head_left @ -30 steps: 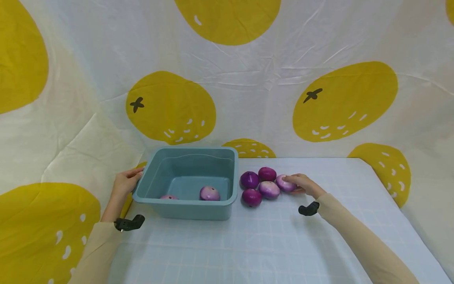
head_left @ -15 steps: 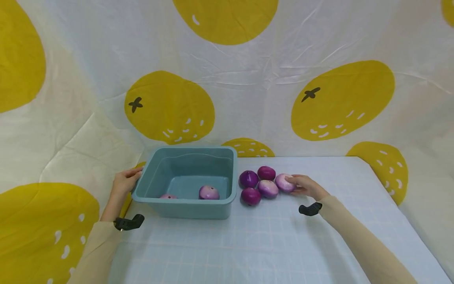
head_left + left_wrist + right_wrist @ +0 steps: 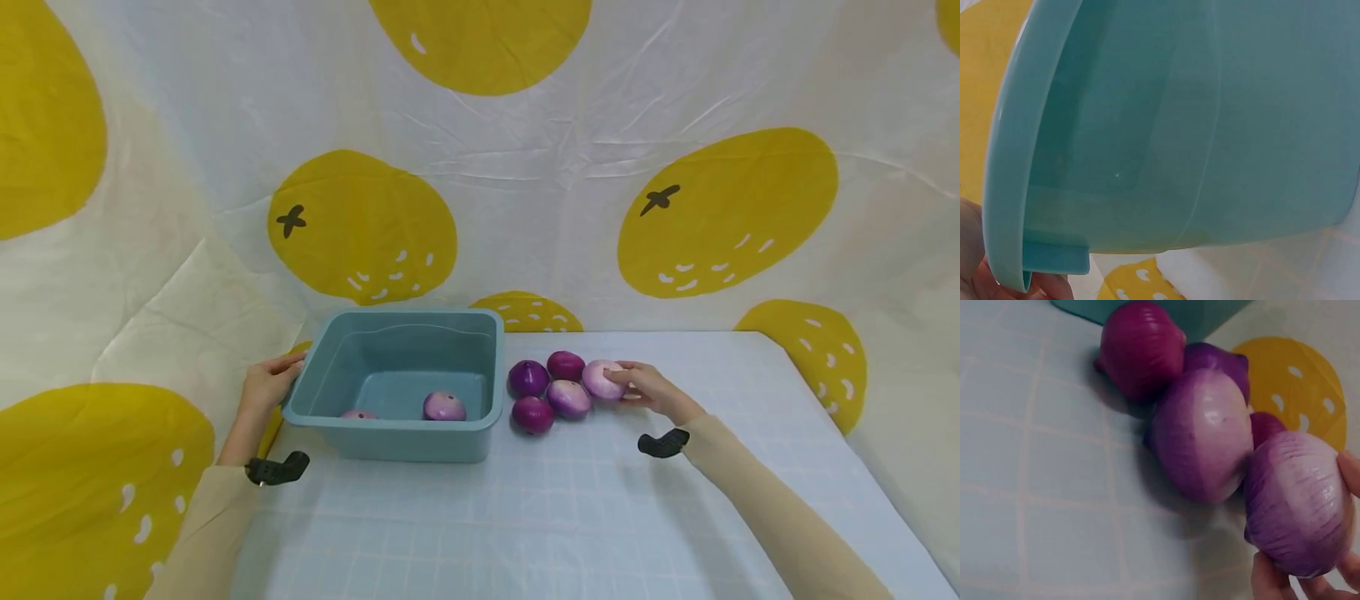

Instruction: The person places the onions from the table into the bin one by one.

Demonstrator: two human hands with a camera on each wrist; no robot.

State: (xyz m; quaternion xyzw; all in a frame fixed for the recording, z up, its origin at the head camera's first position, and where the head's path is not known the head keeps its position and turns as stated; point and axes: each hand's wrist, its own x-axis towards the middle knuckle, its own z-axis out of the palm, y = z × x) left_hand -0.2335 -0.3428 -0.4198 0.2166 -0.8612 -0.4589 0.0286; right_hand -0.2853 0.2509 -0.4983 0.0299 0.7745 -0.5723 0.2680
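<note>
My left hand [image 3: 266, 385] grips the left rim of a blue-green plastic basin [image 3: 412, 442]. In the left wrist view its fingers [image 3: 1054, 286] show under the rim, beside the basin's wall [image 3: 1129, 125]. A pale purple onion [image 3: 444, 407] lies in the basin, and another onion [image 3: 358, 414] is mostly hidden by the front rim. My right hand [image 3: 651, 390] holds a purple-and-white onion [image 3: 602, 380] between thumb and fingers, at the right end of a group of onions. The right wrist view shows this onion [image 3: 1300, 506] close beside a similar onion [image 3: 1204, 437].
Between the basin and the held onion lie a dark purple onion [image 3: 528, 378], two magenta onions, one at the back [image 3: 566, 365] and one in front [image 3: 532, 415], and a paler onion [image 3: 568, 400]. A checked cloth [image 3: 525, 517] covers the table; a fruit-print curtain [image 3: 540, 208] hangs behind.
The onion in my right hand has shifted slightly up and more of it shows, as the fingers have moved to its right side. My left hand stays on the basin's rim.
</note>
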